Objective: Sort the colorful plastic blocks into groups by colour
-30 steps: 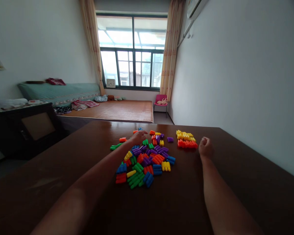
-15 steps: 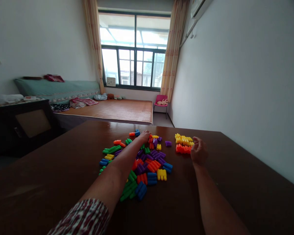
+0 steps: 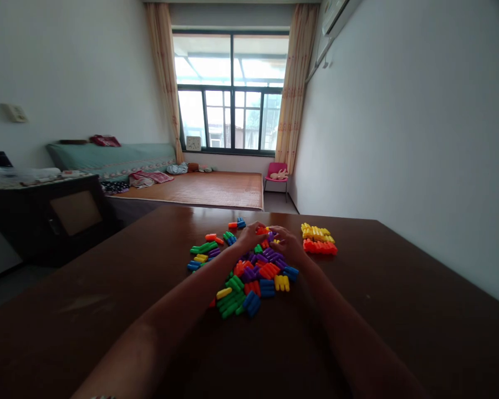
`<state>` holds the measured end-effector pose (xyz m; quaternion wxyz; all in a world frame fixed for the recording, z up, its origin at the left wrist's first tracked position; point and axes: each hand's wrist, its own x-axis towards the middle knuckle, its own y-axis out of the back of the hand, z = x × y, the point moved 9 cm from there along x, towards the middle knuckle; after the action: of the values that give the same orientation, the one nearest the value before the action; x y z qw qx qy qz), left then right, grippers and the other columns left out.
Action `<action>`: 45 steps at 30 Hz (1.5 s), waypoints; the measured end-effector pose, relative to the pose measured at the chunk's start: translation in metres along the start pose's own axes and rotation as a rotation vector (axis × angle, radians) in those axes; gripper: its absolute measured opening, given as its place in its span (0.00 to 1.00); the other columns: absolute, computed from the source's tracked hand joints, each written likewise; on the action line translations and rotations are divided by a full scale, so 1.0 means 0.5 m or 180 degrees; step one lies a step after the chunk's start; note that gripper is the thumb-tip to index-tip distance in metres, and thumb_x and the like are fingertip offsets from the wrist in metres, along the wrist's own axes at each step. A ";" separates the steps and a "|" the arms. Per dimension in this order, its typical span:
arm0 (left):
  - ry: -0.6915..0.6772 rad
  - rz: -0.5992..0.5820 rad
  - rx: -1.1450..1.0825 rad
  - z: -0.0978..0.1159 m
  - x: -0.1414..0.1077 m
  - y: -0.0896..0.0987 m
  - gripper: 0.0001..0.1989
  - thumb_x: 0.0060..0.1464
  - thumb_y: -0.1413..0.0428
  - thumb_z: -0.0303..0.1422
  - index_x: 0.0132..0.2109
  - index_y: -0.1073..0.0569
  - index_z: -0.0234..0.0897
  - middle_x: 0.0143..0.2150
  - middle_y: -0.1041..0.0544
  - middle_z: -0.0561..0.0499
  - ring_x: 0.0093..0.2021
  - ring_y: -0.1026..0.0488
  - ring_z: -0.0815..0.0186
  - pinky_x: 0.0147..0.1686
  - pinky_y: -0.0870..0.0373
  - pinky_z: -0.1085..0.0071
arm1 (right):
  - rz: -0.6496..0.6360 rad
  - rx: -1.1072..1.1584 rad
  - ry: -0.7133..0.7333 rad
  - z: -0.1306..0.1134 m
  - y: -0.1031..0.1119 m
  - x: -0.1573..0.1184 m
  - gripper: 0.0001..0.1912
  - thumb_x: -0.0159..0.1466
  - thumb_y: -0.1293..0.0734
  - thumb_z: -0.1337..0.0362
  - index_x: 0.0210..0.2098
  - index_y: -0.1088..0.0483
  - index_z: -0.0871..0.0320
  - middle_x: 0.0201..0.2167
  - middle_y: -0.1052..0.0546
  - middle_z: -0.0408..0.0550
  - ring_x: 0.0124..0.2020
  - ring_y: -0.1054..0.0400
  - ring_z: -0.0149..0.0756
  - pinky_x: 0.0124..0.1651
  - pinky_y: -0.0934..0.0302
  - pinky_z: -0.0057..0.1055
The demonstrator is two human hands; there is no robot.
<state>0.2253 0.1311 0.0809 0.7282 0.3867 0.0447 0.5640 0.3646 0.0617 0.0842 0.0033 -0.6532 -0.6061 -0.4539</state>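
Colourful plastic pieces in green, blue, purple, red and yellow lie in a loose pile, with a green cluster (image 3: 232,303) at its near end. At the far side of the pile, my left hand (image 3: 251,235) is closed on a red piece (image 3: 261,230). Close by on the right, my right hand (image 3: 285,243) reaches over purple and yellow pieces with its fingers apart. Whether it touches any of them is not clear. Right of the hands, a yellow group (image 3: 316,231) stands in rows behind a red row (image 3: 320,247).
The pieces rest on a dark brown table (image 3: 357,299). Beyond it are a bed (image 3: 216,188) with cloths and a pink chair (image 3: 276,170). A dark cabinet (image 3: 45,213) stands at the left, and a wall (image 3: 399,138) runs along the right.
My right hand has moved left from the yellow and red rows to beside my left hand. The view has shifted a little, and the rows now show uncovered.
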 end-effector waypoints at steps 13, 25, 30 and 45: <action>-0.0274 0.0163 -0.0621 0.017 -0.132 0.114 0.24 0.50 0.42 0.43 0.51 0.28 0.35 0.50 0.26 0.41 0.47 0.25 0.56 0.41 0.25 0.63 | 0.0425 -0.0339 -0.0368 0.017 0.091 -0.004 0.21 0.56 0.34 0.64 0.50 0.30 0.55 0.43 0.24 0.49 0.38 0.29 0.36 0.42 0.33 0.34; 0.0566 0.1063 -0.0463 -0.199 -0.216 0.308 0.25 0.48 0.44 0.48 0.47 0.27 0.33 0.39 0.21 0.43 0.42 0.22 0.54 0.34 0.23 0.65 | 0.1396 -0.1739 -0.2780 0.420 0.389 -0.257 0.23 0.48 0.33 0.64 0.44 0.28 0.61 0.41 0.22 0.57 0.41 0.28 0.46 0.46 0.36 0.39; 0.0573 0.1012 -0.0296 -0.219 -0.212 0.299 0.25 0.49 0.45 0.48 0.47 0.26 0.34 0.44 0.22 0.42 0.44 0.23 0.54 0.34 0.23 0.66 | 0.0895 -0.2262 -0.2385 0.401 0.352 -0.217 0.21 0.52 0.37 0.68 0.46 0.26 0.55 0.43 0.21 0.52 0.42 0.27 0.43 0.49 0.37 0.36; 0.0216 0.0916 0.0009 -0.176 -0.217 0.278 0.22 0.52 0.47 0.46 0.45 0.25 0.34 0.46 0.22 0.42 0.43 0.23 0.56 0.39 0.25 0.62 | 0.1178 -0.2170 -0.2328 0.394 0.354 -0.218 0.28 0.49 0.40 0.73 0.50 0.27 0.59 0.41 0.22 0.54 0.41 0.29 0.44 0.46 0.37 0.37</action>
<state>0.0327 0.0921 0.0646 0.6374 0.3708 0.0142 0.6753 0.6375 0.0380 -0.0001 -0.3406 -0.8288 -0.2604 -0.3595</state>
